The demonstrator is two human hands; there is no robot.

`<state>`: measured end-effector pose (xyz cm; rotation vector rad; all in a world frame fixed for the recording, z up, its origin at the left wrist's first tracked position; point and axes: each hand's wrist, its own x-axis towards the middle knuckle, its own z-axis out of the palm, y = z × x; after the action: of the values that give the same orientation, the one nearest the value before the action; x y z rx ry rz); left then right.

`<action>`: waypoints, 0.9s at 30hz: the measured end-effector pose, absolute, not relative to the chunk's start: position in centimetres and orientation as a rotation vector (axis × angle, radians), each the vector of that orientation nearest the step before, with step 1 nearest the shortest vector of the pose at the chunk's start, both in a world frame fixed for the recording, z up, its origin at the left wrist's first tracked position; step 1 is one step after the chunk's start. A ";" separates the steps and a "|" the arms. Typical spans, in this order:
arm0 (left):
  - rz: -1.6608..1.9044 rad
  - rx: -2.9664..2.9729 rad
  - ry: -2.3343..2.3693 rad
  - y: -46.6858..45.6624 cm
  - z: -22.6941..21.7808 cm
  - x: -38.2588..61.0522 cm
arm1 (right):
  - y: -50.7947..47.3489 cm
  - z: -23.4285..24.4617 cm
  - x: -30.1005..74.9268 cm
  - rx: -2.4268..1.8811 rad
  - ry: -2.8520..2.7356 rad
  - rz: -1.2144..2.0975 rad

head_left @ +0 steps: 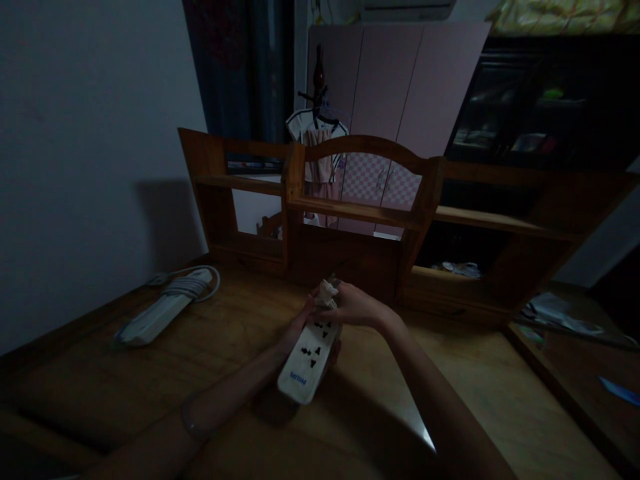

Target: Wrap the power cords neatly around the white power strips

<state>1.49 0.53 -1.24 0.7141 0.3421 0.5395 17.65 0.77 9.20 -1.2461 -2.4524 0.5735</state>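
A white power strip (pixel 310 360) is held above the wooden desk (pixel 240 340), its sockets facing up. My left hand (pixel 295 330) is wrapped round it from underneath. My right hand (pixel 355 307) pinches a white plug (pixel 329 293) at the strip's far end, right over the last socket. Whether the plug's pins are in the socket is hidden by my fingers.
A second white power strip (pixel 160 312) with its coiled cord lies at the desk's left by the wall. A wooden shelf unit (pixel 360 213) stands along the desk's back. Papers (pixel 560 313) lie at the right. Clothes hang behind, before a pink wardrobe (pixel 395 80).
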 end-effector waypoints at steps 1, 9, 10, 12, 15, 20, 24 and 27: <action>0.536 0.716 0.343 0.5 -1.1 1.4 | 0.8 9.2 17.7 -1.241 -2.466 0.571; 0.629 0.570 0.347 0.9 -0.5 0.8 | 1.1 7.2 17.1 -1.513 -2.380 0.129; 0.661 0.549 0.365 1.1 -0.6 0.8 | 1.0 6.9 16.9 -1.590 -2.369 0.072; 0.733 0.514 0.406 1.3 -0.7 0.9 | 0.9 6.4 16.3 -1.714 -2.367 -0.013; 0.822 0.502 0.445 1.2 -0.7 0.9 | 0.8 6.1 15.6 -1.831 -2.331 -0.100; 0.877 0.583 0.500 0.7 -0.4 0.8 | 0.9 6.5 15.4 -1.862 -2.294 -0.075; 0.926 0.653 0.576 0.5 -0.2 0.7 | 0.6 7.0 15.3 -1.756 -2.295 0.065; 0.926 0.684 0.618 0.3 -0.3 0.7 | 0.3 7.6 15.1 -1.628 -2.269 0.192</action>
<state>0.67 0.33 -0.31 0.6839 0.6176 0.9256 15.15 0.30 7.56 -1.6284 -2.2689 0.1919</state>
